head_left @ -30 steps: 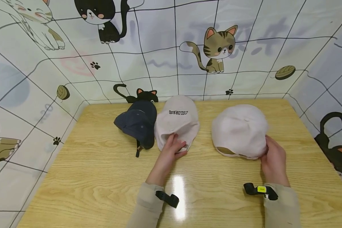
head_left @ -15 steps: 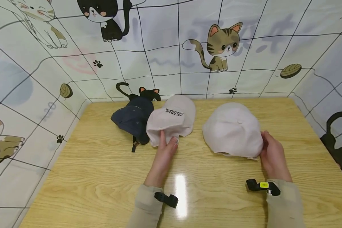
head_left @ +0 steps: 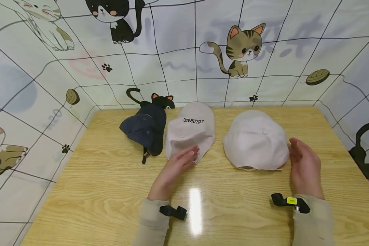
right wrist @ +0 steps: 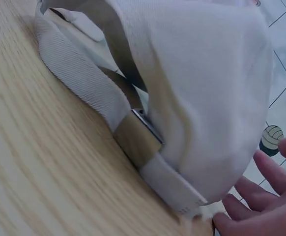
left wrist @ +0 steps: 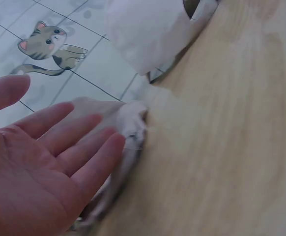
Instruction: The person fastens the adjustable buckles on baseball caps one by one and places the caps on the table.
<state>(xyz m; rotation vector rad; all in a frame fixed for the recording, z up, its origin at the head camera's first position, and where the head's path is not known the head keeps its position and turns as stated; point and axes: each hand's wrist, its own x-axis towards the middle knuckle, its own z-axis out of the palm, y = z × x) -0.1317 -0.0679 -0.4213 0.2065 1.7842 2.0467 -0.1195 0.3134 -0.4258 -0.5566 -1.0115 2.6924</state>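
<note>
Here, the left hand (head_left: pixel 176 166), fingers extended and empty, is at the near edge of the lettered cap (head_left: pixel 190 130); the right hand (head_left: pixel 306 166), relaxed and empty, is beside the plain cap (head_left: pixel 256 140) on the counter (head_left: pixel 104 201).

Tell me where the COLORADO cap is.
In the head view, the COLORADO cap sits between the navy cap at left and the plain pale cap at right.

The navy baseball cap (head_left: pixel 144 129), COLORADO baseball cap (head_left: pixel 191 129) and plain white baseball cap (head_left: pixel 256 141) looked matt cloth; the last had a ribbed woven strap (right wrist: pixel 76 73) and smooth metal-looking buckle (right wrist: pixel 138 139). The wood-grained counter (head_left: pixel 104 205) shone.
</note>
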